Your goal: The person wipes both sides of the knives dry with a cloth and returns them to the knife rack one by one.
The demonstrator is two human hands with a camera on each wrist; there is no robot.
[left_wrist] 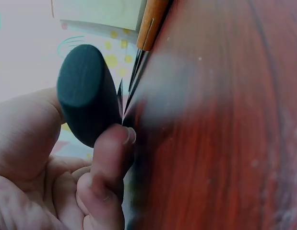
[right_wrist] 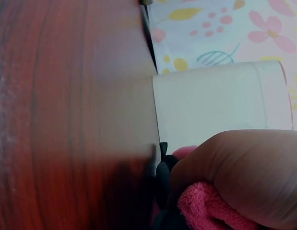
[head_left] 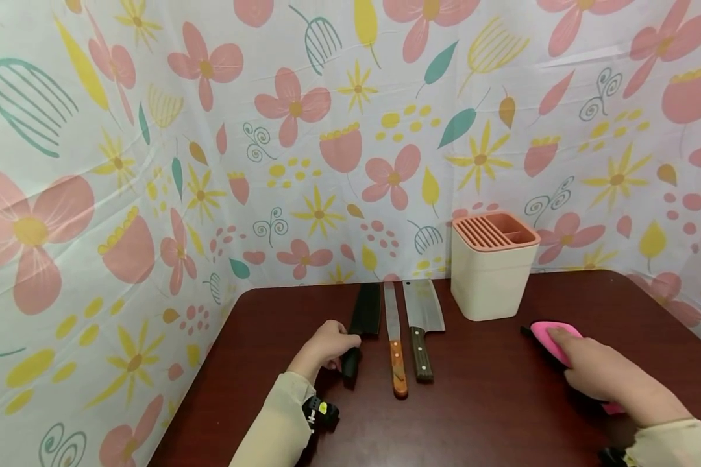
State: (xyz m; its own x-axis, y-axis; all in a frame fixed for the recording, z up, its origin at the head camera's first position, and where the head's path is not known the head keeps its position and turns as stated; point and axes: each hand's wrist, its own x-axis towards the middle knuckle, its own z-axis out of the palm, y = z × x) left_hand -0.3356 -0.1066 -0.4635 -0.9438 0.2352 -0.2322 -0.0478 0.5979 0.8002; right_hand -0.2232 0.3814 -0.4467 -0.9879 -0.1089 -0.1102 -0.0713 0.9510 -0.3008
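Tabletop (head_left: 473,395) ends beyond black knife (head_left: 365,318) left hand (head_left: 326,344) grips.

The bench (head_left: 473,408) is dark red-brown and wood-grained, with rounded far corners. On it, left to right, are a black knife (head_left: 366,309), narrow knife (head_left: 394,340) and cleaver (head_left: 425,314), side by side, blades toward the far edge; an upright holder (head_left: 492,279); and a pink cloth (head_left: 542,332).

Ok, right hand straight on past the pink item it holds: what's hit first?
Probably the cream holder, up ahead of the right hand; depth is unclear, so it might just miss.
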